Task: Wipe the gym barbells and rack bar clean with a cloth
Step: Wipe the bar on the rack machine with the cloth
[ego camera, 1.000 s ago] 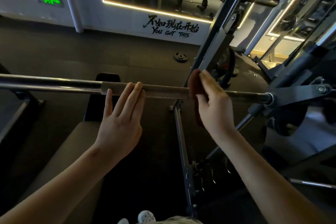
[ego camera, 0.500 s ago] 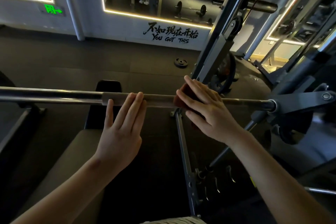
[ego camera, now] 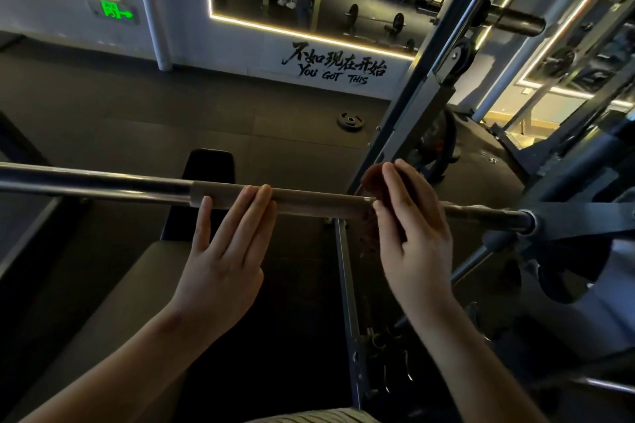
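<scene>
- A green exit sign (ego camera: 117, 12) glows on the far wall, at the left.
- The rack bar (ego camera: 103, 184) runs level across the view from the left edge. It is shiny at the left, and a duller sleeve-like stretch sits around its middle.
- A dark bench pad (ego camera: 210, 168) lies under the bar, behind its middle stretch.
- The left grip (ego camera: 223, 251) is released: its fingers are straight and together, with the tips resting on the near side of the bar's dull stretch, and it holds nothing.
- The reddish-brown cloth (ego camera: 372, 178) is draped over the bar just right of that dull stretch. One flap rises behind the bar and another hangs below it.
- The right grip (ego camera: 412, 233) lies over the cloth. Its fingers are nearly straight across the top of the bar and press the cloth down, with the thumb against the near side.
- A small weight plate (ego camera: 350, 121) lies flat on the floor beyond the bar, near the far wall.
- The rack upright (ego camera: 415, 103) slants up behind the right grip.
- The bar's right end meets a dark carriage (ego camera: 567, 216) on the rack.
</scene>
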